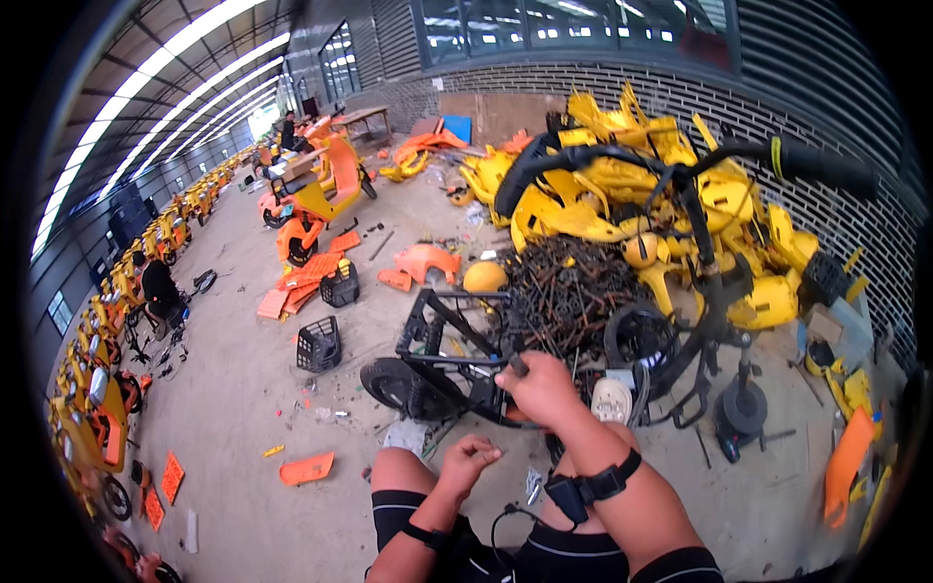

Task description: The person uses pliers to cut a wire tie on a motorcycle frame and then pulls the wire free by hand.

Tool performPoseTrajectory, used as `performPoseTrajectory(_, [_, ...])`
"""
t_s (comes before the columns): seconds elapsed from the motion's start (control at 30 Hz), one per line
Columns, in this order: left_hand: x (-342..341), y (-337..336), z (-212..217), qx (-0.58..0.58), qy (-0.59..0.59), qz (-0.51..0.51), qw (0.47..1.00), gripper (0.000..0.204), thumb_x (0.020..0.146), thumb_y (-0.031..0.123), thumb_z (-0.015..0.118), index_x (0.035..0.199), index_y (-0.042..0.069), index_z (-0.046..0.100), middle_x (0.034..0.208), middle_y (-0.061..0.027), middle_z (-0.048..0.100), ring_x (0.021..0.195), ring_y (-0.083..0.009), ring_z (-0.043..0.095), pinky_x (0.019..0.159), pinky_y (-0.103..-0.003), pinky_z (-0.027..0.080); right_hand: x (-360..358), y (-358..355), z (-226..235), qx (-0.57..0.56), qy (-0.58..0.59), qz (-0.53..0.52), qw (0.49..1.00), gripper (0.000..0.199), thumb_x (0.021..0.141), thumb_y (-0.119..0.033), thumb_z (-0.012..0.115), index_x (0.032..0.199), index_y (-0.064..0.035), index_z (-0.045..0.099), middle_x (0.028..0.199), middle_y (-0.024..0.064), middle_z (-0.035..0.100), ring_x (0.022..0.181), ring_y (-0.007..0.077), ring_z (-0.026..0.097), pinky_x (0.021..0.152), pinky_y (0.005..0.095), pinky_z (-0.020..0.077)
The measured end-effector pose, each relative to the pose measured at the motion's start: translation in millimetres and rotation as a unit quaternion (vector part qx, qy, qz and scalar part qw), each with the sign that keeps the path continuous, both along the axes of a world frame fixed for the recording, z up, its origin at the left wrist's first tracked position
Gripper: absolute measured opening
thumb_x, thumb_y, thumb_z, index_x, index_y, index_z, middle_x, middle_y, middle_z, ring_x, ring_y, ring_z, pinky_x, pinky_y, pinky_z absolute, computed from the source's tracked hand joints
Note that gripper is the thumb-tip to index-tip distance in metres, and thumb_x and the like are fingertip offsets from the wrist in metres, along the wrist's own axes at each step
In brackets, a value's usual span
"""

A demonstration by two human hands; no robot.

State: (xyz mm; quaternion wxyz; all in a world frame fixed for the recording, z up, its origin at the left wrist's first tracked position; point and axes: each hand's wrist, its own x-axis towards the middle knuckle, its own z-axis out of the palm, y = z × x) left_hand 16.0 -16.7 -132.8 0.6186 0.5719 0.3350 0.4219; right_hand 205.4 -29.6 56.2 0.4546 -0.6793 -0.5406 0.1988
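Observation:
A stripped black scooter frame (452, 335) lies before me, with its rear wheel (400, 387) at the left and its handlebar (622, 160) at the upper right. My right hand (546, 391) is closed at the frame's middle, round a tool with a short dark end (518, 364) beside the thumb; the kind of tool is hidden. My left hand (469, 464) hovers over my lap, apart from the frame. Its fingers are curled, thumb and forefinger close together, and whatever they may hold is too small to make out.
Behind the frame lie a heap of dark metal parts (573, 301) and a pile of yellow body panels (729, 199). Black baskets (319, 344) and orange panels (307, 469) lie leftward. A round dark piece (741, 410) stands right. A person (160, 287) works beside the scooter row.

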Motion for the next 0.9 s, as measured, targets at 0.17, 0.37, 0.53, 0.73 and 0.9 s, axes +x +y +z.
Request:
performPoseTrajectory(0.17, [13.5,-7.2,26.1,-0.086,0.001,0.007,0.996,0.018,0.078,0.002,0.080,0.078,0.004,0.062,0.084,0.0003,0.059,0.077,-0.0089,0.054,0.071,-0.023,0.044,22.5,-14.5,11.0,-0.071,0.124,-0.001,0.990,0.019,0.081,-0.014,0.074,0.088,0.0025,0.066,0.070,0.0111,0.062,0.063,0.0203,0.065,0.052,0.0373,0.0547])
performPoseTrajectory(0.37, [5.9,11.2,-0.1,-0.168,-0.037,-0.070,0.983,0.021,0.082,0.007,0.076,0.098,0.007,0.061,0.106,-0.0063,0.063,0.101,-0.0190,0.057,0.090,-0.036,0.043,6.5,-16.3,6.9,-0.031,0.029,0.025,0.999,0.022,0.079,-0.018,0.075,0.085,0.0018,0.067,0.080,0.0150,0.065,0.076,0.0297,0.065,0.070,0.0398,0.0496])
performPoseTrajectory(0.53, [-52.8,53.8,-107.6,-0.429,0.258,-0.052,0.864,0.066,0.086,0.024,0.071,0.143,0.008,0.041,0.132,-0.0094,0.057,0.123,-0.0298,0.051,0.096,-0.059,0.042,0.5,-21.8,19.1,-0.044,0.008,0.062,0.997,0.025,0.083,-0.021,0.070,0.091,0.0023,0.068,0.098,0.0170,0.065,0.091,0.0394,0.063,0.081,0.0451,0.0484])
performPoseTrajectory(0.73, [-59.0,96.9,-59.5,0.119,0.575,0.104,0.803,0.056,0.083,0.026,0.066,0.132,0.004,0.049,0.126,-0.0188,0.057,0.126,-0.0387,0.048,0.103,-0.055,0.040,6.4,-5.8,-2.6,0.020,0.032,0.061,0.997,0.018,0.082,-0.012,0.073,0.083,0.0046,0.065,0.079,0.0111,0.060,0.065,0.0212,0.063,0.060,0.0346,0.0489])
performPoseTrajectory(0.9, [-51.7,102.6,-13.7,-0.323,0.165,-0.050,0.930,0.046,0.089,0.030,0.064,0.128,0.010,0.050,0.122,-0.0133,0.059,0.113,-0.0345,0.060,0.091,-0.053,0.050,6.3,4.3,2.4,-0.013,0.054,0.073,0.996,0.028,0.081,-0.021,0.071,0.089,0.0054,0.066,0.093,0.0201,0.064,0.089,0.0401,0.062,0.078,0.0444,0.0487])
